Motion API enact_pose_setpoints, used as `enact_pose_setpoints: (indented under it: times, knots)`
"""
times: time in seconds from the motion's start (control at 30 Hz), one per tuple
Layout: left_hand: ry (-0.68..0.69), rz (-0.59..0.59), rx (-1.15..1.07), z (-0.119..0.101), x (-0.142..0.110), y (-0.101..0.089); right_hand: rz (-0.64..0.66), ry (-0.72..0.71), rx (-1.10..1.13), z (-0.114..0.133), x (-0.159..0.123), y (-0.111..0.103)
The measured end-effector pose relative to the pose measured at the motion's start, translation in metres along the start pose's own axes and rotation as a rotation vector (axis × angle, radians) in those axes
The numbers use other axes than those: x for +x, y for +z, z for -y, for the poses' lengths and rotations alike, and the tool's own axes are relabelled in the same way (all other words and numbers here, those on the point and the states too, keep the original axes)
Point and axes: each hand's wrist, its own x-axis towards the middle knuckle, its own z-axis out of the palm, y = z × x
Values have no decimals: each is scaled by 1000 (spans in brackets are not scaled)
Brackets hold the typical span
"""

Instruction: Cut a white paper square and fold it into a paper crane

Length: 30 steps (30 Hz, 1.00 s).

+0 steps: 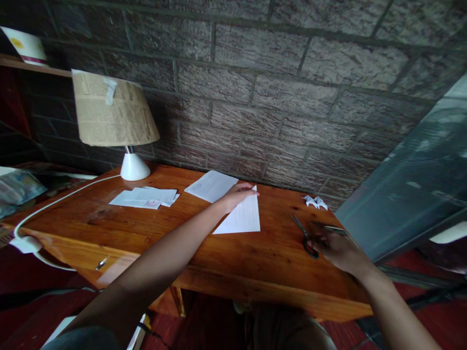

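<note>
My left hand (239, 194) is closed around the upper corner of a white sheet of paper (242, 218), which has one slanted edge and faint lines of print. The sheet's lower part rests on the wooden table. Toward the table's right end, my right hand (335, 248) is smeared by motion. Its fingertips are at the black handles of a pair of scissors (305, 239), whose blades point away to the upper left. Whether the fingers grip the handles is unclear. A flat, dark, thin object (337, 230) shows beside the back of this hand, partly hidden.
A stack of paper (211, 185) lies behind my left forearm, and more papers (144, 197) lie farther left. Small folded paper pieces (315, 201) sit at the back right. A lamp (134, 167) with a cord stands at the back left, against a brick wall (233, 107).
</note>
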Motion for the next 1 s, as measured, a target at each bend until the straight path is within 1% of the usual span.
enact_pose_setpoints:
  times: [0.03,0.07,0.17,0.27,0.37,0.4,0.47,0.53,0.6,0.67,0.73,0.77,0.8,0.83,0.87,0.9,0.93,1.0]
  knots:
    - [-23,-5,-29,-1,0,1,74,-5,6,-2,-7,-2]
    - [-39,-8,-67,-2,-1,1,104,-2,11,-1,-12,-2]
    - [-67,7,-145,-5,-3,2,143,17,8,11,-13,-1]
    - [-116,-12,-202,-7,-4,0,107,-13,11,33,1,5]
    - [-163,-19,-266,-7,-2,-1,112,-85,30,59,31,14]
    - [-178,-22,-285,-7,-1,-1,94,-100,51,66,43,17]
    - [-206,-38,-313,-7,0,-1,24,-80,112,79,71,24]
    - [-219,-58,-339,-9,0,-1,-21,-75,165,86,96,30]
    - [-222,-76,-361,-12,1,-3,-51,-93,199,90,115,35]
    - [-222,-99,-370,-13,2,-5,-103,-104,232,92,124,38]
    - [-212,-126,-373,-12,3,-7,-195,-105,329,94,124,41]
    - [-204,-141,-374,-11,4,-7,-251,-108,441,96,121,43]
    - [-191,-156,-378,-10,4,-8,-261,-133,582,99,117,46]
    - [-178,-172,-382,-9,5,-7,-168,-182,726,102,112,49]
    - [-162,-187,-387,-8,6,-7,-46,-225,853,106,106,52]
    - [-144,-204,-393,-7,7,-6,104,-296,920,110,102,55]
    - [-126,-222,-400,-6,7,-6,211,-353,944,114,97,57]
    - [-95,-266,-414,-8,8,-7,333,-348,1014,120,92,61]
